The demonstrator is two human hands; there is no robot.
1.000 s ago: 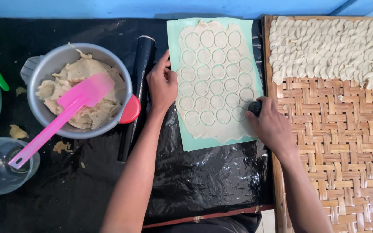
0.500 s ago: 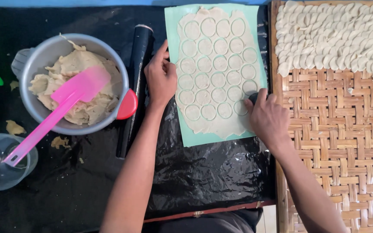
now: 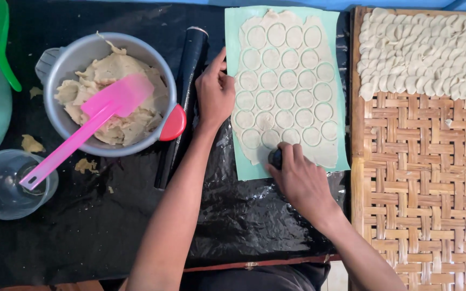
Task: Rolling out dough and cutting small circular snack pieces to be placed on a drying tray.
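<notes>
while pinning the pale, ring-scored dough sheet (image 3: 287, 91) with a flat left hand (image 3: 215, 91), right hand (image 3: 297, 175) fisted around small dark round cutter (image 3: 274, 158) on smooth green mat (image 3: 340, 86).

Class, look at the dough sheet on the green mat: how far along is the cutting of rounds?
Done: rows of rounds mark most of the dough sheet. In hand: the right hand presses a dark cutter at its near-left corner; the left hand steadies the edge. Left: only that uncut near margin.
</notes>
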